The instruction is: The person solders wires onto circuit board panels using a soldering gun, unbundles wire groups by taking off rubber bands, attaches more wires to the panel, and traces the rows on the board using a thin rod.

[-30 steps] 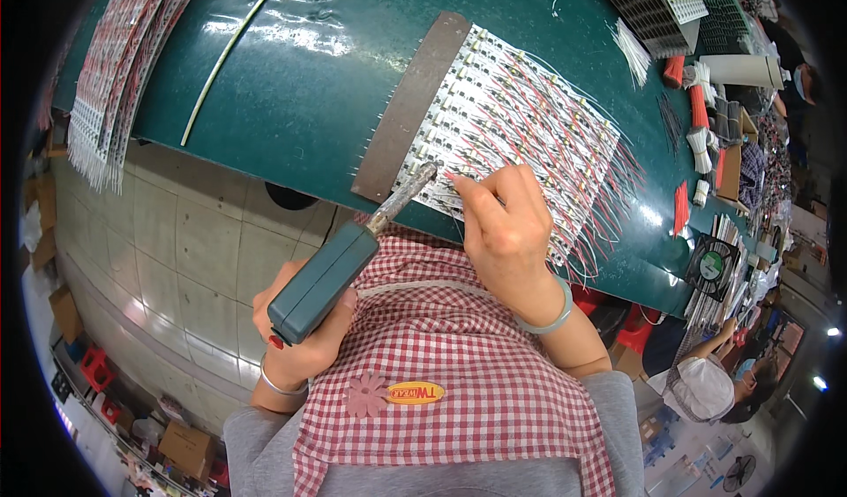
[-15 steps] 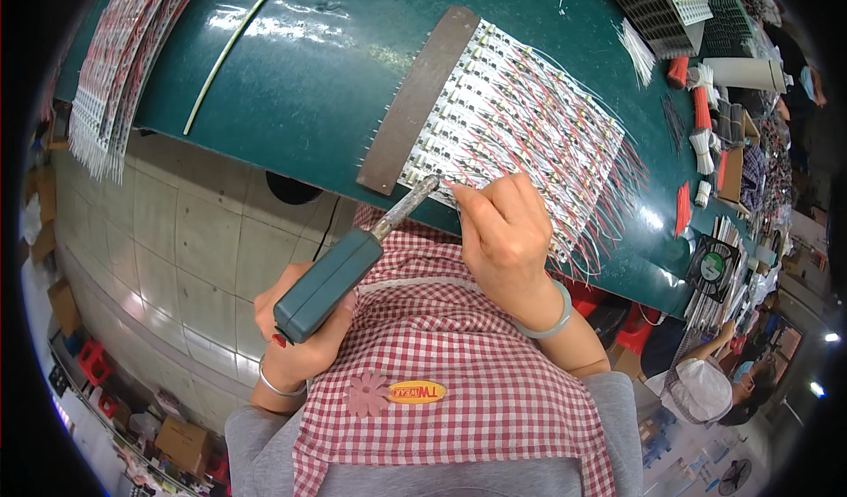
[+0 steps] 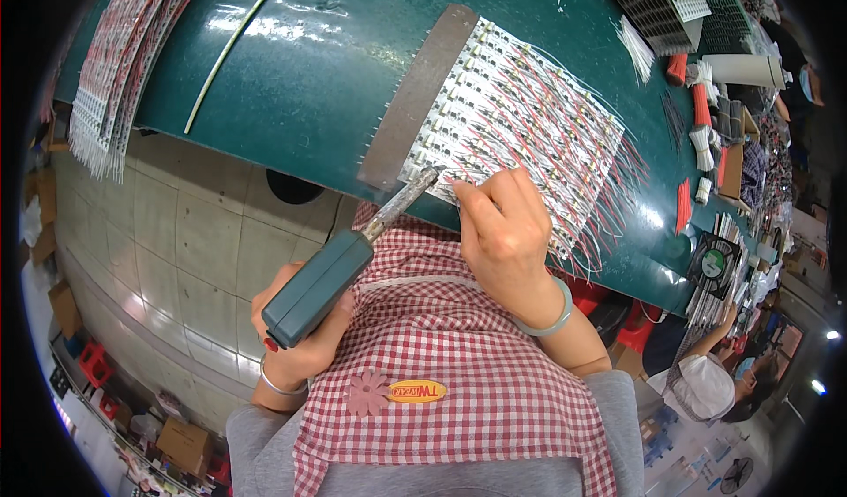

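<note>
The left hand is wrapped around the green grip of an iron, fingers curled firmly about it. The iron slants far and to the right, and its tip is at the near left corner of a white board (whether it touches, I cannot tell).

The right hand is just right of the tip, over the board's near edge, with thumb and forefinger pressed together in a pinch; what is between them is too small to tell. A pale bangle circles that wrist.

The board lies on a green table, right in front of the person, set at a slant. Rows of small dark parts cover it, and red and white wires trail off its right side. Along its left edge lies a brown bar, with thin pins poking out on the bar's left side.

Farther left, a pale rod lies across the table, and wired strips hang over its near edge. To the far right are white leads, a red bundle and a black fan (green at its hub).
</note>
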`<state>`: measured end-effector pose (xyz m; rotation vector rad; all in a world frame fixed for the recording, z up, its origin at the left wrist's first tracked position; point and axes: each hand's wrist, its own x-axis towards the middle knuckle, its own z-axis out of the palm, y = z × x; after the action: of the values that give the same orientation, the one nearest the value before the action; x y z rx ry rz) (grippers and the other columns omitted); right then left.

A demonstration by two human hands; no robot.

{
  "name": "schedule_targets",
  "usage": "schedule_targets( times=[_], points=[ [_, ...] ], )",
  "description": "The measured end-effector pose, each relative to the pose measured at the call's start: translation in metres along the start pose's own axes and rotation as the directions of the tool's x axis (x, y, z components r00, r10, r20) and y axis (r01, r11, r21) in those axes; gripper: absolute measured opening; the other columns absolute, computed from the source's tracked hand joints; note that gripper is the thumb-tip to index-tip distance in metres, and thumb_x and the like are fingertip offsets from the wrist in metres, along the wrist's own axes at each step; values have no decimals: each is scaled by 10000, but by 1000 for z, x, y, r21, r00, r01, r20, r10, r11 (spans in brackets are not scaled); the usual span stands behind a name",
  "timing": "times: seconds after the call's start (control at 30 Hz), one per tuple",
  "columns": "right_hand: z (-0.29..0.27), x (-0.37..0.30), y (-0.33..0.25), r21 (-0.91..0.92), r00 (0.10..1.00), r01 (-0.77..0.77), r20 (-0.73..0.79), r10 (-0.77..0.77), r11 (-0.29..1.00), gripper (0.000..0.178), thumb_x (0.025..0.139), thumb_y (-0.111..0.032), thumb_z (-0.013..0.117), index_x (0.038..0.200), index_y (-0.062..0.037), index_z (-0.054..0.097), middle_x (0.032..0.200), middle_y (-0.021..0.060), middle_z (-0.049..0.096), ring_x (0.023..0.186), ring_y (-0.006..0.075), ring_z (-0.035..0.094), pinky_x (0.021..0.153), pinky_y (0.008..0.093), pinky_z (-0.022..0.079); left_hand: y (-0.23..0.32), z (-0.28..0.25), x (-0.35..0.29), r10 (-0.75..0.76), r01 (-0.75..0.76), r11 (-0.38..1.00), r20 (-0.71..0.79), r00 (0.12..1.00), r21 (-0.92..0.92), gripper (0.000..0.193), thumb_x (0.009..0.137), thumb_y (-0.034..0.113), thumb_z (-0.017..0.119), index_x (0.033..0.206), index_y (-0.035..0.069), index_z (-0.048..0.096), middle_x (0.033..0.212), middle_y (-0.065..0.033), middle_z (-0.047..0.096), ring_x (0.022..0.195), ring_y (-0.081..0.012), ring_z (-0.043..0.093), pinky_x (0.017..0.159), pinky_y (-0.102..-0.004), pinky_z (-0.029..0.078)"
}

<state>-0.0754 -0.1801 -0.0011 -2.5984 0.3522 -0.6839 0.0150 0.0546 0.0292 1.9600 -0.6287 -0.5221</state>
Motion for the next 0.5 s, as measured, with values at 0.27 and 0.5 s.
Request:
schedule_targets(
  times=[0.27,0.5],
  points=[
    [-2,-1,-2,17,999,-7,-48,8,1000,208,693,62,704,894,8,697,779,74,555,726,245,537,617,356,444,-1,-1,-7,-12,10,999,-37,999,-41,264,714,-11,752,970,-62,711,892,-142,702,698,-204,695,616,-275,535],
    [-8,-5,-10,110,999,17,-33,-13,994,187,684,48,728,864,9,692,774,71,580,753,244,557,624,353,444,1,-4,-10,9,-9,1000,-29,1000,3,254,717,-10,752,962,-60,703,883,-141,695,692,-203,688,613,-281,532]
  ],
)
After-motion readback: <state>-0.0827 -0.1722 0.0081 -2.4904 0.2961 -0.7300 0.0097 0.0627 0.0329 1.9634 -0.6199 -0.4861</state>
